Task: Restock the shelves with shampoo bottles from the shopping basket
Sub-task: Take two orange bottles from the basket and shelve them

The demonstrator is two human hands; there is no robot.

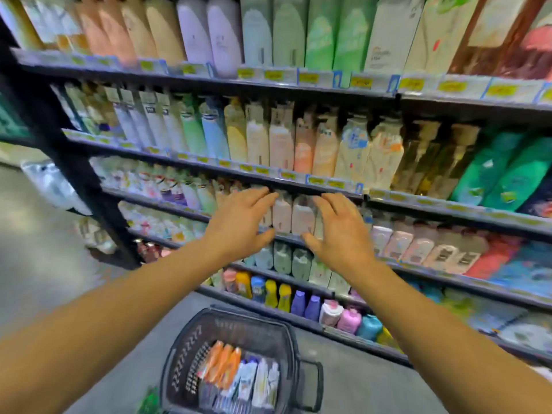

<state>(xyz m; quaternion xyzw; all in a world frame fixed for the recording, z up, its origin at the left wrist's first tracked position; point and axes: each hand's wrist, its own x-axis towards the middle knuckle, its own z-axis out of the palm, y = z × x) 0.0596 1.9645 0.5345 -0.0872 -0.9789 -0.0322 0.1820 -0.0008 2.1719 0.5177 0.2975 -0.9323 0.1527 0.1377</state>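
Observation:
Both hands reach to the middle shelf [448,210]. My left hand [243,221] and my right hand [339,231] hover with fingers spread on either side of two pale pink shampoo bottles [291,216] standing upright there. Neither hand grips a bottle; the fingertips are close to the bottles, and whether they touch is unclear. Below on the floor stands a dark shopping basket [179,348] holding orange bottles [222,364] and several white ones [257,383] lying side by side.
Tall shelving packed with bottles fills the view, with yellow price tags along each shelf edge. A black upright post [74,162] bounds the shelves at left. Grey floor [44,264] lies to the left and around the basket.

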